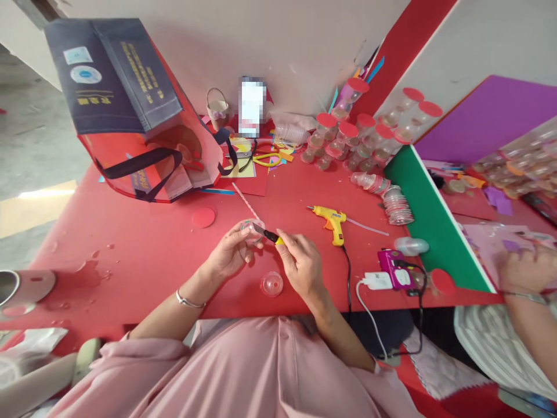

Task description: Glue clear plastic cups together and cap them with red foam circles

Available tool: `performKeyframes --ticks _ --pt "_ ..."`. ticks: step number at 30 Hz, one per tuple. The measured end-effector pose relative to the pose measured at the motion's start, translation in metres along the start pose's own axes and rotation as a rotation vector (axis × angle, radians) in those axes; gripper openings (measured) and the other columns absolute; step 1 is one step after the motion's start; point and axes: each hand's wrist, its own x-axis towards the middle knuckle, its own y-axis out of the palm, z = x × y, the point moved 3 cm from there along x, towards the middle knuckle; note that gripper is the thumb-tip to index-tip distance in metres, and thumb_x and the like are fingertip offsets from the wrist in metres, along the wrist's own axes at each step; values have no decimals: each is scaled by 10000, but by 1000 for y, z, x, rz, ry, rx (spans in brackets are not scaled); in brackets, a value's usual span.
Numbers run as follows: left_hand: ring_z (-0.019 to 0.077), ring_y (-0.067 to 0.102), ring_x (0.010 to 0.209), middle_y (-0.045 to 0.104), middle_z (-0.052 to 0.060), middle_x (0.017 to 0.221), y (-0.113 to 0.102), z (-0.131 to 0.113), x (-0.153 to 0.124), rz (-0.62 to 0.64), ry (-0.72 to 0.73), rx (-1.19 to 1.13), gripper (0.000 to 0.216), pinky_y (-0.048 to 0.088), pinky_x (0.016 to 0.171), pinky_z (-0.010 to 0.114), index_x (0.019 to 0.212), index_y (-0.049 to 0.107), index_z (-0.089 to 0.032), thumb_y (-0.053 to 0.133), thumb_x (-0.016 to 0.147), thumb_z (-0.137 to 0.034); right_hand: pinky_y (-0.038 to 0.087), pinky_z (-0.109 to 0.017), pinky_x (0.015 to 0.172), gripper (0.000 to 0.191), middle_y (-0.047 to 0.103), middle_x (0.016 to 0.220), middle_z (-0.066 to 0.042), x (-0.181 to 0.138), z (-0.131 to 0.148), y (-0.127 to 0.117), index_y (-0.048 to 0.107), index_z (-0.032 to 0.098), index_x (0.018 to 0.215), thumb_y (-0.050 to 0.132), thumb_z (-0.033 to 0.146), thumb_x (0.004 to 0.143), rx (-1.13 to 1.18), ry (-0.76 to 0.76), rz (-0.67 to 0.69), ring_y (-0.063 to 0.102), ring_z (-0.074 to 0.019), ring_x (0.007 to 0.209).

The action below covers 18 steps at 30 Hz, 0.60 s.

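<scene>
My left hand (232,249) is closed around a small clear plastic cup (249,232), which is held above the red tabletop. In my right hand (302,264) is a utility knife (272,235) with a yellow and black handle. The knife's blade lies against the cup. Just behind the cup is a thin pink-and-white twisted stick (248,203). Below my hands, a second clear plastic piece (272,284) rests on the table. A flat red disc (204,217) lies to the left, and a yellow glue gun (331,223) to the right.
A large open bag (152,133) stands at the back left. Red-capped clear cup pieces (348,136) crowd the back right, near stacked cups (397,205). A pink power strip (398,269) with cables sits right. Beyond the green divider (439,217), another person's hand (528,268) shows.
</scene>
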Motion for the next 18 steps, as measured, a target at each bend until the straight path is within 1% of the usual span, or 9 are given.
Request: performKeyframes --ticks 2,4,6,9,10,13,15,16,18 --pt "189 749 719 749 72 878 -1 2 0 6 -2 1 348 507 373 169 1119 662 -122 774 862 -329 508 -327 866 359 726 998 -82 -2 -2 0 684 238 1369 525 353 1069 -20 1 -6 658 -188 931" --pt "175 736 685 765 99 941 0 3 -2 15 -16 -16 336 488 363 165 1076 664 -113 781 843 -326 504 -328 887 364 725 1015 -82 -4 -6 1 679 250 1376 510 361 1074 -46 14 -7 660 -187 949" --pt "161 721 658 768 117 978 2 3 -4 39 -39 -45 349 473 363 162 1078 662 -108 782 829 -321 499 -331 890 368 723 1017 -85 -5 -15 2 685 252 1368 497 378 1077 -92 48 -24 660 -192 960" --pt "150 697 636 760 129 968 5 1 -6 81 -55 -88 375 456 370 160 1111 659 -106 768 824 -321 489 -322 830 389 715 963 -88 -6 -32 4 701 223 1343 481 407 1080 -196 128 -86 654 -196 905" --pt "149 692 639 758 133 974 6 0 -6 82 -53 -96 375 455 374 162 1117 660 -106 763 827 -320 482 -317 808 392 712 947 -88 -6 -38 6 707 216 1333 482 412 1078 -237 150 -87 651 -196 889" --pt "151 685 659 752 138 986 5 -3 -6 45 -62 -120 347 459 387 169 1110 671 -110 746 842 -317 467 -314 787 364 707 919 -90 -3 -52 15 735 213 1289 537 408 1055 -351 184 3 647 -204 873" --pt "151 681 665 750 138 985 4 -4 -5 15 -86 -141 325 455 395 170 1090 678 -112 739 849 -321 477 -337 828 335 718 950 -100 1 -53 18 748 221 1265 584 398 1032 -374 198 43 654 -221 914" --pt "150 677 665 749 137 987 4 -5 -4 3 -93 -152 321 451 399 170 1089 681 -115 739 850 -322 487 -361 870 334 727 999 -109 4 -51 16 745 225 1269 597 398 1025 -353 201 33 659 -237 961" --pt "148 672 662 750 135 997 3 -5 -3 -18 -93 -169 326 442 406 170 1098 684 -124 743 843 -318 498 -423 975 353 726 1163 -125 11 -37 5 712 239 1314 582 401 1029 -217 196 -15 655 -270 1106"
